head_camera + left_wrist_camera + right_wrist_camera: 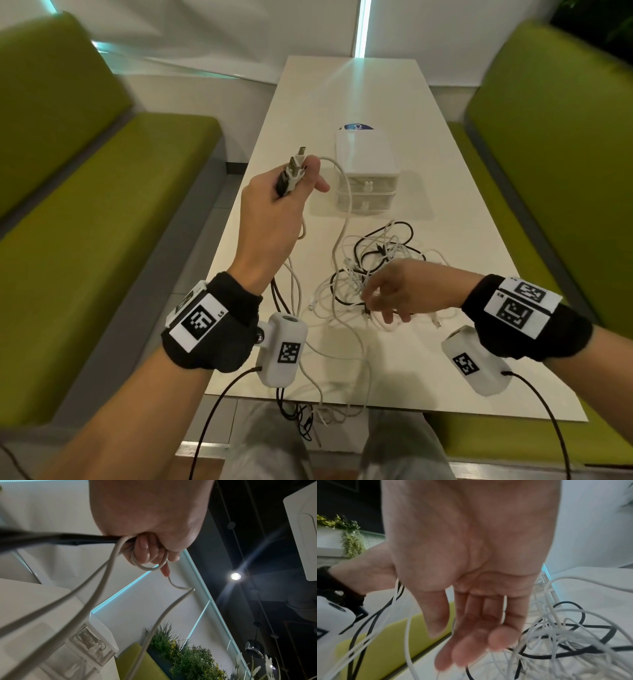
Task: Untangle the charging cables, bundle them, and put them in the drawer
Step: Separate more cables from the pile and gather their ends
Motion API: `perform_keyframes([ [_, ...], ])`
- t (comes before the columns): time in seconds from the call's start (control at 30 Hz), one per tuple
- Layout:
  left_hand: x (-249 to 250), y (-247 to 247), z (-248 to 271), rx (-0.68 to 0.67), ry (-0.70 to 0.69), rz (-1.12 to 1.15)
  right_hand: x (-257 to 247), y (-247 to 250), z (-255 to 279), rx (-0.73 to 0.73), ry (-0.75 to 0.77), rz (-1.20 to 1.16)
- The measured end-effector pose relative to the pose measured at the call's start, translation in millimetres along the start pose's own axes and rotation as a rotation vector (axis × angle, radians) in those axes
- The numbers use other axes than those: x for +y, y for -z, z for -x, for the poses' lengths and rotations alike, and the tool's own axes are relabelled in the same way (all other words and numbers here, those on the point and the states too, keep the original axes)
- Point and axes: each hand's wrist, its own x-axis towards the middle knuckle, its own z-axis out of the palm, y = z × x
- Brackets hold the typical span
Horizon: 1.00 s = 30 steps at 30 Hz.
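A tangle of white and black charging cables (pixel 373 270) lies on the white table (pixel 462 219). My left hand (pixel 291 185) is raised above the table's left side and grips several cable plug ends (pixel 293 169), white and black, which stick up out of the fist. Their cords (pixel 96 588) hang down past my wrist and over the table's near edge. My right hand (pixel 387 294) hovers over the tangle with fingers (pixel 471 642) loosely extended, palm down, holding nothing that I can see. A small white two-drawer box (pixel 368 171) stands behind the tangle, drawers closed.
Green benches (pixel 85 222) run along both sides of the table. A blue-and-white label (pixel 358 127) lies behind the drawer box. Loose cord ends (pixel 305 414) dangle off the near edge above my lap. Plants (pixel 185 655) stand beyond the right bench.
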Motion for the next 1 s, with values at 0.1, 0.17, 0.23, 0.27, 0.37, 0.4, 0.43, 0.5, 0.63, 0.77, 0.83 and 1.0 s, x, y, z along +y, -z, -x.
perform_keyframes([
  [0.1, 2.5, -2.3, 1.2, -0.029, -0.009, -0.004, -4.6, 3.4, -0.3, 0.144, 0.105, -0.07],
  [0.17, 5.2, -3.6, 2.0, -0.054, -0.005, 0.006, -11.8, 5.8, 0.0, 0.267, 0.158, -0.11],
  [0.23, 7.5, -4.8, 2.7, -0.07, 0.002, 0.022, -21.0, 8.1, 1.6, 0.357, 0.208, -0.179],
  [0.27, 8.4, -5.4, 3.1, -0.071, 0.006, 0.029, -25.4, 8.6, 2.9, 0.371, 0.247, -0.215],
  [0.37, 8.3, -5.6, 2.8, -0.067, 0.023, 0.046, -33.6, 6.9, 6.4, 0.356, 0.368, -0.319],
  [0.4, 8.3, -5.3, 2.4, -0.065, 0.029, 0.054, -33.2, 5.9, 6.9, 0.332, 0.375, -0.345],
  [0.43, 7.8, -4.9, 1.6, -0.06, 0.036, 0.067, -31.7, 4.6, 7.1, 0.291, 0.37, -0.34],
  [0.5, 6.1, -3.8, -0.5, -0.041, 0.055, 0.111, -28.4, 3.8, 8.2, 0.144, 0.316, -0.243],
  [0.63, 1.2, -1.7, -4.8, 0.028, 0.126, 0.201, -21.0, 3.2, 11.3, -0.235, 0.129, 0.151],
  [0.77, 1.1, -4.1, -4.0, -0.006, 0.148, 0.229, -19.3, 11.4, 14.4, -0.115, 0.066, 0.139],
  [0.83, 1.4, -5.7, -2.3, -0.033, 0.147, 0.208, -16.5, 20.5, 11.7, 0.102, 0.117, -0.225],
  [1.0, 3.3, -8.7, -1.0, -0.058, 0.139, 0.189, -20.4, 19.7, 11.1, 0.131, 0.318, -0.739],
])
